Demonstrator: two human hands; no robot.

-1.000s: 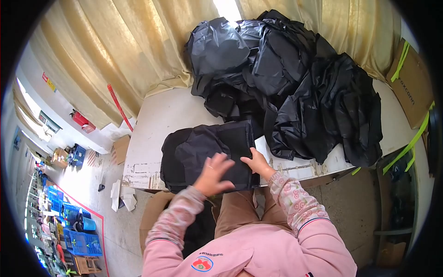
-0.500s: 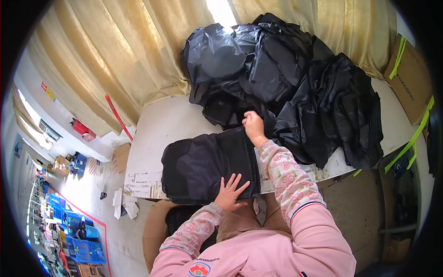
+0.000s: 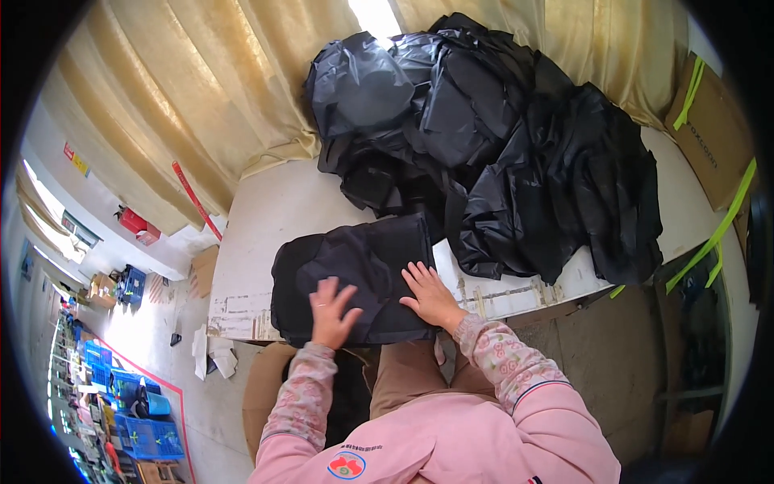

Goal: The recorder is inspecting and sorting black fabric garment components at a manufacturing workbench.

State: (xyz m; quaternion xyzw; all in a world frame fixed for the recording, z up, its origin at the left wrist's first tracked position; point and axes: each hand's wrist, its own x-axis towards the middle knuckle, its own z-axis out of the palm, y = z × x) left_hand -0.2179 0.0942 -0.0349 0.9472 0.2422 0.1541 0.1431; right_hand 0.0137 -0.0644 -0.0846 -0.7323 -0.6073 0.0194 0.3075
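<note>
A folded piece of black fabric (image 3: 375, 262), layered and roughly rectangular, lies at the near edge of the white table. On its right side rests my right hand (image 3: 429, 297), palm down with the fingers stretched. My left hand (image 3: 332, 310) is over the left middle of the fabric, fingers spread and slightly blurred; whether it touches the cloth I cannot tell. Behind the fabric a big heap of crumpled, shiny black sheet material (image 3: 484, 121) covers the back and right of the table.
The white table (image 3: 266, 206) has worn front edges. Below it on the left stands an open cardboard box (image 3: 262, 383) with dark contents. A carton (image 3: 709, 137) with yellow-green straps is at the right. Curtains (image 3: 177, 97) hang behind; blue crates (image 3: 149, 436) stand on the floor far left.
My right hand has come down from the fabric's far right corner and opened flat on its right side. The left hand has moved left across the fabric.
</note>
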